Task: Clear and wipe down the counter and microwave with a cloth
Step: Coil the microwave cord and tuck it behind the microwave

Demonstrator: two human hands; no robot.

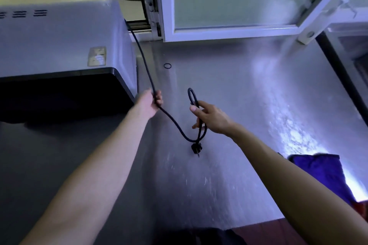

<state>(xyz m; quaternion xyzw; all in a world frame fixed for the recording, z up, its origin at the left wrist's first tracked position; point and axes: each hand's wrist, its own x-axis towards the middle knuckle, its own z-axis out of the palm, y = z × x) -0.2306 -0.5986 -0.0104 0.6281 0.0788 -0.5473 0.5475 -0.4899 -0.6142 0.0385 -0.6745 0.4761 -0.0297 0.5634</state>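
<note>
Cable work beside the microwave [59, 45]: both your hands are on its power cord [173, 123].
Your left hand [148, 104] curls round it just off the microwave's right side; your right hand [211, 119] pinches a folded loop above the counter [229, 85], plug [196, 148] dangling below. Light, limp, slightly springy: hold it at the folds. It runs from the microwave's back corner towards you, sagging between your hands. The cloth [322, 171] lies at the counter's right edge.

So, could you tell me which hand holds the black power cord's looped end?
The right hand: it holds the folded loop of the black power cord; the left hand grips its straight run.
</note>
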